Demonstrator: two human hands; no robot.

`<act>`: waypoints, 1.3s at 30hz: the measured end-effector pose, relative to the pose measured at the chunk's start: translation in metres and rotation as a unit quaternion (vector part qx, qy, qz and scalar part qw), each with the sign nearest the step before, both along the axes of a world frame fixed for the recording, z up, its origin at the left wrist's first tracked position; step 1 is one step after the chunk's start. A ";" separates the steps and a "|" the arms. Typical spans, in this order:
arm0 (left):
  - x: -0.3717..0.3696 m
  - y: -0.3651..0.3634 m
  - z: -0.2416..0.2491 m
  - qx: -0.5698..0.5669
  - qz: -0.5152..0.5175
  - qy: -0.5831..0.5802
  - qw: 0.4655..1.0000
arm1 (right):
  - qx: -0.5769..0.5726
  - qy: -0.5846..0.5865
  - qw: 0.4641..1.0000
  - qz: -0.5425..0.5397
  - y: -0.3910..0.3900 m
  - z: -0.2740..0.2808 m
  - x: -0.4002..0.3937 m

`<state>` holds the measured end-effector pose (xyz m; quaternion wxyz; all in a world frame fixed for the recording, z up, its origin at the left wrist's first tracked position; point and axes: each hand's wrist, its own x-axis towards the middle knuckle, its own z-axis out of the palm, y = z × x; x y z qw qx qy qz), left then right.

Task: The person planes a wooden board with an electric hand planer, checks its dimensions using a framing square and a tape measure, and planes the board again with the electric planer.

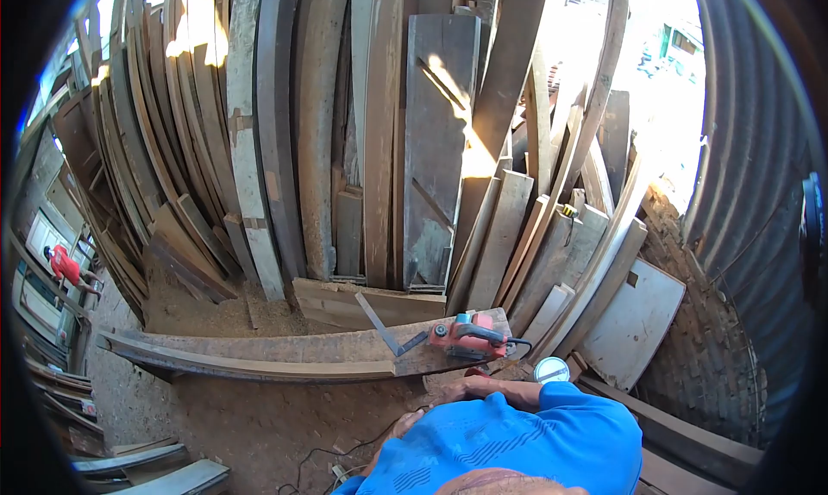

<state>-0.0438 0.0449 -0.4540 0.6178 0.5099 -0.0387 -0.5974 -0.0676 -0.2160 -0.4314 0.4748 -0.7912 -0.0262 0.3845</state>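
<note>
My right hand point(454, 389) is close to my body, below the red and blue power planer point(474, 338); its fingers are too hidden to read. A small red thing shows just above that wrist. My left hand point(407, 422) is lower and further left, partly covered by the blue shirt, near a black cable point(317, 450). The planer rests on the right end of a long wooden bench plank point(259, 348). Touching its left side is a metal and dark try square point(385, 329). A lighter wooden strip point(285, 368) runs along the plank's near edge.
Many tall boards point(319, 133) lean behind the bench. A round white-topped container point(552, 370) stands right of my right arm. At right are a pale panel point(634, 322) and corrugated metal sheeting point(750, 141). A person in red point(65, 266) is far left. More planks point(172, 478) lie lower left.
</note>
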 end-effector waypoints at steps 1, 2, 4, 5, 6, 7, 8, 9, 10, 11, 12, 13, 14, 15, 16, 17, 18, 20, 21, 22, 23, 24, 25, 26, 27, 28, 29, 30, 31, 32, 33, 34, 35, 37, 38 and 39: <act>0.003 -0.001 -0.003 -0.006 -0.008 -0.007 1.000 | 0.000 0.004 1.000 0.001 -0.002 -0.002 0.002; 0.007 -0.003 -0.008 -0.009 -0.016 -0.017 1.000 | 0.001 0.008 1.000 0.001 -0.003 -0.002 0.004; 0.011 -0.003 -0.017 -0.022 -0.035 -0.039 0.998 | 0.001 0.014 1.000 0.003 -0.003 -0.003 0.009; 0.014 -0.002 -0.021 -0.027 -0.043 -0.052 0.997 | 0.003 0.018 1.000 0.005 -0.005 -0.003 0.011; 0.015 -0.001 -0.025 -0.032 -0.050 -0.058 0.997 | 0.004 0.021 1.000 0.005 -0.004 -0.003 0.012; 0.018 0.001 -0.028 -0.037 -0.061 -0.076 0.995 | 0.006 0.023 1.000 0.007 -0.005 -0.004 0.013; 0.018 -0.001 -0.023 -0.033 -0.048 -0.047 0.997 | 0.006 0.026 1.000 0.008 -0.006 -0.004 0.015; 0.018 -0.003 -0.015 -0.028 -0.033 -0.018 0.999 | 0.008 0.029 1.000 0.009 -0.006 -0.005 0.016; 0.018 -0.006 -0.006 -0.023 -0.020 0.010 0.999 | 0.012 0.032 0.999 0.010 -0.006 -0.005 0.018; 0.018 -0.008 0.000 -0.017 -0.009 0.021 1.000 | 0.013 0.036 0.999 0.013 -0.006 -0.005 0.020; 0.017 -0.011 0.007 -0.011 0.002 0.033 0.999 | 0.015 0.039 0.999 0.012 -0.007 -0.004 0.019; 0.018 -0.012 0.014 -0.005 0.012 0.044 0.999 | 0.016 0.040 0.999 0.013 -0.008 -0.004 0.020; 0.019 -0.013 0.022 -0.005 0.010 0.057 0.998 | 0.017 0.042 0.999 0.018 -0.005 -0.004 0.021; 0.021 -0.014 0.030 -0.006 0.009 0.068 0.998 | 0.019 0.043 0.999 0.017 -0.005 -0.004 0.022; 0.023 -0.015 0.036 -0.007 0.008 0.080 0.997 | 0.021 0.045 0.999 0.018 -0.008 -0.005 0.021; 0.024 -0.016 0.040 -0.005 0.007 0.088 0.996 | 0.021 0.042 0.999 0.019 -0.007 -0.007 0.024; 0.026 -0.015 0.040 0.000 0.008 0.085 0.996 | 0.022 0.043 0.999 0.020 -0.008 -0.006 0.023; 0.026 -0.010 0.039 0.007 0.010 0.078 0.997 | 0.024 0.042 0.999 0.021 -0.007 -0.004 0.024; 0.026 -0.007 0.038 0.011 0.012 0.070 0.997 | 0.024 0.041 0.999 0.021 -0.006 -0.004 0.024; 0.026 -0.004 0.037 0.017 0.015 0.063 0.998 | 0.025 0.041 0.999 0.021 -0.005 -0.003 0.024; 0.024 -0.001 0.036 0.021 0.017 0.056 0.998 | 0.025 0.039 0.999 0.020 -0.007 -0.002 0.024; 0.024 0.001 0.034 0.024 0.021 0.047 0.998 | 0.022 0.037 0.999 0.024 -0.008 -0.001 0.024; 0.023 0.004 0.033 0.029 0.024 0.042 0.998 | 0.024 0.035 0.999 0.024 -0.007 -0.001 0.023; 0.022 0.008 0.031 0.032 0.027 0.037 0.998 | 0.024 0.035 0.999 0.026 -0.007 -0.001 0.023; 0.020 0.011 0.030 0.036 0.031 0.032 0.998 | 0.024 0.035 0.999 0.028 -0.006 -0.001 0.022; 0.019 0.012 0.028 0.037 0.033 0.022 0.999 | 0.024 0.034 0.999 0.030 -0.006 -0.001 0.022; 0.017 0.015 0.027 0.040 0.036 0.017 0.998 | 0.026 0.033 0.999 0.028 -0.003 -0.002 0.022; 0.015 0.019 0.027 0.043 0.039 0.012 0.998 | 0.025 0.033 0.999 0.029 0.000 -0.003 0.021; 0.013 0.022 0.026 0.046 0.043 0.011 0.998 | 0.025 0.031 0.999 0.031 0.003 -0.003 0.022; 0.012 0.024 0.025 0.048 0.048 0.005 0.998 | 0.025 0.033 0.999 0.033 0.005 -0.004 0.021; 0.010 0.025 0.024 0.049 0.050 -0.001 0.998 | 0.026 0.032 0.998 0.036 0.007 -0.004 0.022; 0.007 0.028 0.022 0.050 0.054 -0.006 0.997 | 0.025 0.032 0.998 0.038 0.010 -0.004 0.021; 0.004 0.031 0.021 0.052 0.056 -0.009 0.997 | 0.025 0.031 0.998 0.038 0.012 -0.005 0.020; 0.001 0.035 0.019 0.055 0.061 -0.018 0.996 | 0.025 0.028 0.998 0.040 0.014 -0.007 0.019; -0.001 0.037 0.018 0.058 0.065 -0.022 0.996 | 0.025 0.028 0.998 0.041 0.015 -0.006 0.018; -0.003 0.039 0.016 0.059 0.068 -0.027 0.996 | 0.025 0.028 0.998 0.043 0.015 -0.005 0.017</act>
